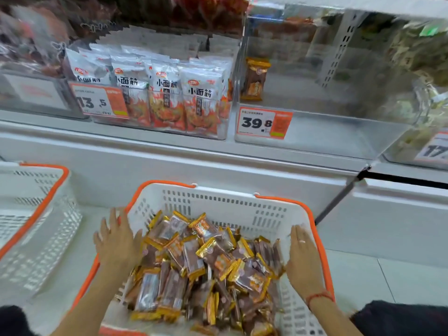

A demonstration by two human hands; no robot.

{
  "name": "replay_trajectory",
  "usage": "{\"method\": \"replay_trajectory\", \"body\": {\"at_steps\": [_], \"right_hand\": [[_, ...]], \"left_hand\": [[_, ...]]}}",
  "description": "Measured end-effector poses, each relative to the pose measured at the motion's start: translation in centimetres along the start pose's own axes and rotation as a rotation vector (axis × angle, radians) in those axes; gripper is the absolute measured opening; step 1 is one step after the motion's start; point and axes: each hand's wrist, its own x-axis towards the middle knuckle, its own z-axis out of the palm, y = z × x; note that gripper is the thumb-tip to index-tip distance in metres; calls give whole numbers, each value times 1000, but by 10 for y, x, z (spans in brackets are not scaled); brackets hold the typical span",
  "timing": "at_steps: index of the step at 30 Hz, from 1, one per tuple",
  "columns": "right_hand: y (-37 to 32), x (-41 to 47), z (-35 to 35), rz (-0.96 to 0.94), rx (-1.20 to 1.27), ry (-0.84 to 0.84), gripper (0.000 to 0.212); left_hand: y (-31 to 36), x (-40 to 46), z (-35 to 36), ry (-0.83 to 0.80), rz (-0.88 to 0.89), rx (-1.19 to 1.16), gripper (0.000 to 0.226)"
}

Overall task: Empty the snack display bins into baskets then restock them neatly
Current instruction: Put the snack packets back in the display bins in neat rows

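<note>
- Clear bin (315, 132) tagged 39.8, upper right: one orange snack pack (256, 78) upright at its left wall.
- Neighbouring bin (155, 98): white packs in rows.
- White basket (225, 202), orange rim, below: heaped with snack packs (206, 263).
- Left hand (116, 241) flat, fingers spread, at basket's left edge.
- Right hand (303, 260) flat inside right wall; both hands hold nothing.
</note>
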Motion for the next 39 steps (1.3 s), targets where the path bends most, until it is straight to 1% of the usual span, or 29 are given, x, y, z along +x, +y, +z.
{"method": "replay_trajectory", "body": {"at_steps": [2,4,6,8,9,11,12,13,16,17,18,20,21,22,23,24,25,26,27,28,30,32,33,34,35,36,37,38,39], "right_hand": [[6,-2,6,-74,-102,87,78],[13,0,8,-154,-215,120,77],[21,2,10,-156,-280,59,72],[31,5,11,-135,-310,50,54],[33,6,10,-110,-309,15,53],[38,9,9,-69,-292,-49,63],[41,9,9,-42,-279,-53,61],[44,10,7,-13,-269,-45,56],[44,13,1,25,-272,17,30],[40,15,0,16,-253,21,28],[34,17,5,-15,-222,14,28],[12,23,11,-104,-132,-51,27],[-4,25,15,-148,-77,-113,29],[-19,28,21,-187,-19,-182,30],[-34,30,29,-212,41,-259,32],[-47,33,38,-224,97,-326,36],[-59,35,48,-228,138,-381,42],[-69,38,58,-231,148,-419,50],[-76,41,65,-229,115,-451,58],[-80,44,72,-222,65,-475,64],[-79,47,78,-206,7,-513,73],[-72,49,79,-216,35,-582,87],[-67,48,78,-249,14,-608,94],[-65,49,75,-304,-57,-576,98],[-62,49,74,-360,-152,-490,94],[-60,52,73,-410,-229,-378,84],[-58,53,69,-432,-252,-292,66],[-56,53,64,-417,-214,-282,47],[-53,52,61,-395,-138,-322,34]], "left_hand": [[-3,0,-1,-59,-97,6,73],[4,1,-5,-59,-139,-14,67],[11,-2,-5,-55,-139,-15,59],[14,-10,-1,-44,-117,-15,55],[16,-14,2,-33,-101,-11,54],[20,-20,8,-3,-64,1,53],[23,-22,11,3,-47,-3,54],[27,-24,12,4,-38,-21,54],[39,-24,12,-30,-63,-81,59],[44,-22,11,-19,-58,-84,63],[49,-20,10,3,-17,-80,65],[62,-19,12,82,192,-89,61],[68,-19,17,101,328,-110,54],[73,-21,24,83,448,-137,46],[78,-22,31,32,531,-153,40],[82,-25,37,-74,578,-136,42],[85,-28,42,-197,605,-104,54],[83,-31,52,-309,602,-76,60],[81,-33,62,-402,589,-29,58],[78,-35,70,-442,575,-7,58],[74,-38,81,-385,578,-45,59],[76,-38,81,-353,545,-47,55],[79,-37,80,-355,523,-49,54],[83,-36,79,-365,499,-45,54],[88,-36,77,-367,473,-27,54],[93,-37,77,-364,446,-5,54],[96,-38,76,-359,421,6,54],[99,-40,75,-354,401,6,55],[102,-42,74,-363,383,5,56]]}}
